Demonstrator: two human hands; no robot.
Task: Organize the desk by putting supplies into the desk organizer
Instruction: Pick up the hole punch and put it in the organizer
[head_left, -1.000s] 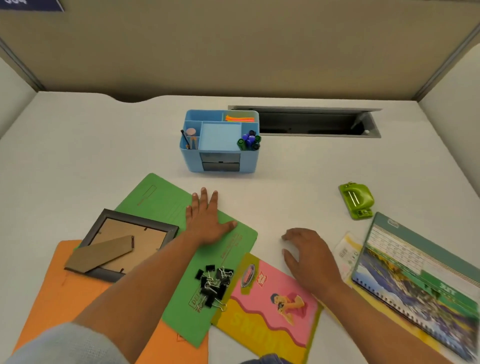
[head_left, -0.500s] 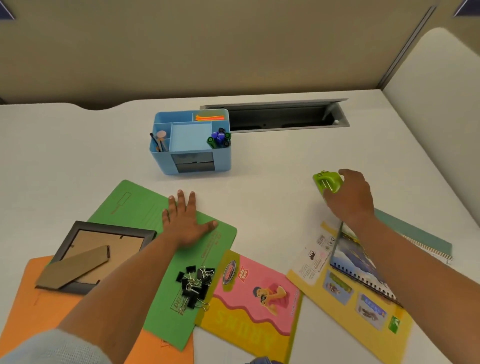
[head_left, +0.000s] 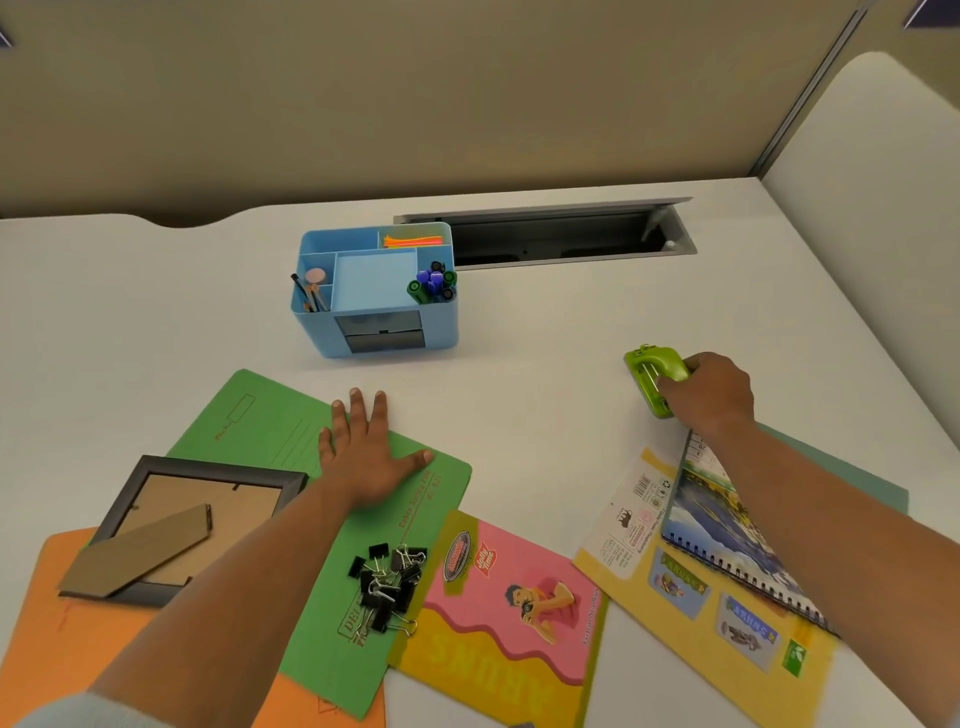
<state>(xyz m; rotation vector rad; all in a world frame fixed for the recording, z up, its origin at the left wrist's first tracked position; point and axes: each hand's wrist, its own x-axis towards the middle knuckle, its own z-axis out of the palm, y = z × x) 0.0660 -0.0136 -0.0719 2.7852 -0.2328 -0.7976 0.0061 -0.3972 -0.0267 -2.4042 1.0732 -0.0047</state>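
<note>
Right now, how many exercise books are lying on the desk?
2. One pink-and-yellow exercise book lies right of the green folder; one yellow exercise book lies partly under the spiral calendar at the right. More could be hidden beneath the papers.

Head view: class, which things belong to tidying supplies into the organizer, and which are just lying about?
Job: organizer; punch, gripped by the right hand; clips.
Lying about: green folder; orange folder; frame; notebook; calendar.
</note>
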